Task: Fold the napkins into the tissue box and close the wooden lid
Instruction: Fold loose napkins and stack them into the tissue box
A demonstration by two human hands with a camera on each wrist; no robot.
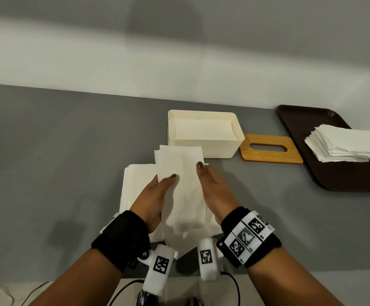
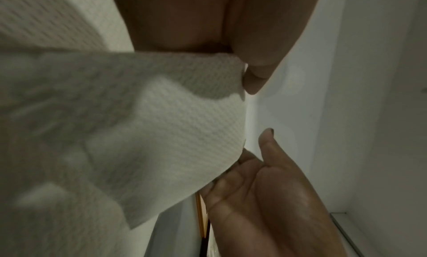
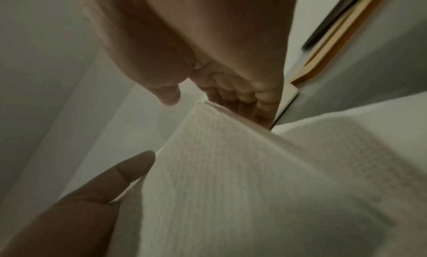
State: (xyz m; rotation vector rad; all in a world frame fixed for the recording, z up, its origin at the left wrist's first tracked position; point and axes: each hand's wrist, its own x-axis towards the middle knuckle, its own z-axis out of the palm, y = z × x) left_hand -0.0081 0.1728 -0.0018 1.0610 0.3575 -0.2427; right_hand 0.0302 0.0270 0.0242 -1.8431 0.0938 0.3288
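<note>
Head view alone shows tissue box [image 1: 204, 142] — (lid off) — open.

Wooden lid [image 1: 270, 148] lies right of tissue box [image 1: 204, 146]; tray [image 1: 307, 138] farther right.

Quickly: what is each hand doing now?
Left hand: holds the folded napkin, thumb on top.
Right hand: holds the same napkin's other edge.

- Grey worktop [image 1: 58, 151], running back to a pale wall.
- Open cream box [image 1: 204, 149] near the middle.
- Wooden lid [image 1: 272, 156] flat just right of the box.
- Dark tray [image 1: 312, 151] at the right.
- Napkin pile [image 1: 135, 184] in front of the box.
</note>
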